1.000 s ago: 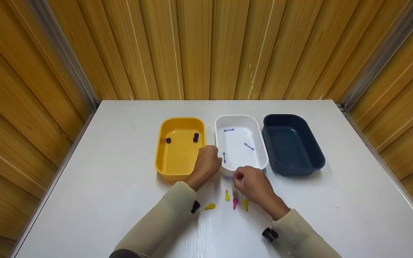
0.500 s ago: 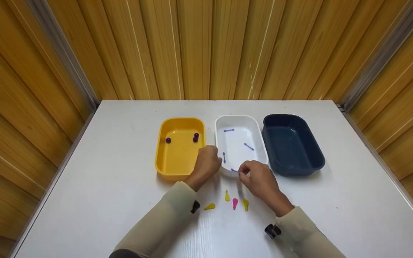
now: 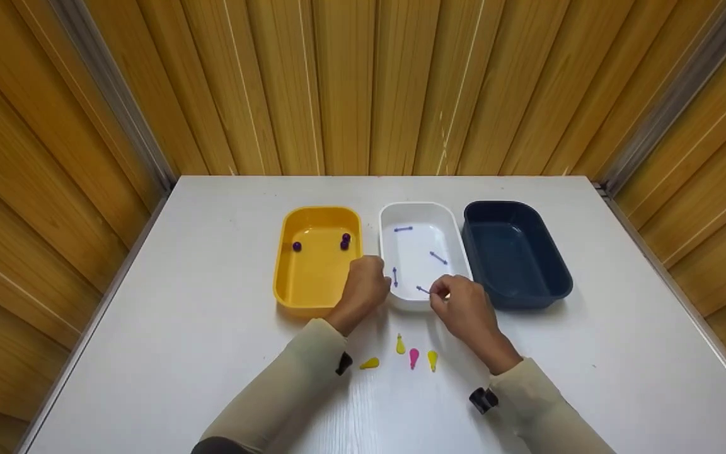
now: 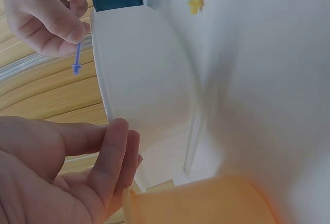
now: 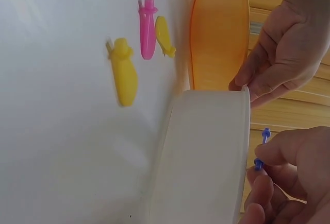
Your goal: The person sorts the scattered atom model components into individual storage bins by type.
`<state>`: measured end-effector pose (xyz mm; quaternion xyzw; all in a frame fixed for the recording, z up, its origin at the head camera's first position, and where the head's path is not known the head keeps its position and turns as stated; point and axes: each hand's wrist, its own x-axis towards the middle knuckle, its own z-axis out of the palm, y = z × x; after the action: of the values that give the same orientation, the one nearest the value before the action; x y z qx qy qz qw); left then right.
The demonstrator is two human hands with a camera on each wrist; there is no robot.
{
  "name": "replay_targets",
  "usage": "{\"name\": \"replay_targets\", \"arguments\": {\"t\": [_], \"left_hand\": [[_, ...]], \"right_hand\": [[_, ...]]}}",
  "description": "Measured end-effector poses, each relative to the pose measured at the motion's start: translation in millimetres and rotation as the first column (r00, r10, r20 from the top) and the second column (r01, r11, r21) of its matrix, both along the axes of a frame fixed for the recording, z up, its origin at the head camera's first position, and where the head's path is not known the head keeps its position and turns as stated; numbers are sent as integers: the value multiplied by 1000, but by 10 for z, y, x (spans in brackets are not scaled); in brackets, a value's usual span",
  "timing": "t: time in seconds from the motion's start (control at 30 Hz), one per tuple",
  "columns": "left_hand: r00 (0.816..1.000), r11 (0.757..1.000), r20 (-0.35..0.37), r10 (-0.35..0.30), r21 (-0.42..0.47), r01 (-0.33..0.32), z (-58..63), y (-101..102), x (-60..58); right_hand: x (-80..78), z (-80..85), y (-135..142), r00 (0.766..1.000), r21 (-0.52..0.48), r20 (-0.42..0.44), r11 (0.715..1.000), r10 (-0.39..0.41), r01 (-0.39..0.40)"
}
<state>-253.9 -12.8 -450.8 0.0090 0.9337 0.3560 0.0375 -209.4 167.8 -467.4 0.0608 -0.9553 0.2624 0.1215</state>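
Note:
My right hand (image 3: 464, 309) pinches a small blue-purple stick with knobbed ends (image 5: 265, 135) between thumb and fingers, over the near right part of the white bin (image 3: 416, 296). The stick's free end points left in the head view. My left hand (image 3: 366, 287) pinches the white bin's near left rim, thumb and fingertips meeting there, beside the yellow bin (image 3: 279, 290). Inside the white bin lie three similar sticks, one of them a diagonal stick (image 3: 438, 258). On the table in front are a pink teardrop-shaped piece (image 3: 414, 358) and three yellow teardrop-shaped pieces (image 3: 432, 360).
Three dark purple balls, including a left ball (image 3: 297, 246), sit in the yellow bin. A dark blue bin (image 3: 517, 265) stands right of the white one. Wood-look panels (image 3: 338, 88) enclose the white table (image 3: 212, 284) at the back and sides.
My right hand has lifted the stick from in front of the white bin and carried it up and rightward over its near edge. My left hand has stayed in place.

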Motion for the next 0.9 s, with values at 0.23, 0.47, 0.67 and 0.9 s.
{"name": "replay_targets", "arguments": {"t": [0.23,0.47,0.67,0.9], "left_hand": [[999,1000,-32,-3,-11,2,-8,0,-1],[1000,1000,-8,-3,2,3,4,2,-9],[999,1000,42,8,20,-8,10,5,-13],[1000,999,22,4,35,-4,7,-4,-8]], "right_hand": [[-40,-21,48,1000,-6,-7,1000,-24,24],[-51,-27,62,999,-7,-21,999,-38,38],[-47,-35,71,999,-20,-15,999,-41,41],[-27,-48,114,999,-30,-25,999,-42,41]]}}
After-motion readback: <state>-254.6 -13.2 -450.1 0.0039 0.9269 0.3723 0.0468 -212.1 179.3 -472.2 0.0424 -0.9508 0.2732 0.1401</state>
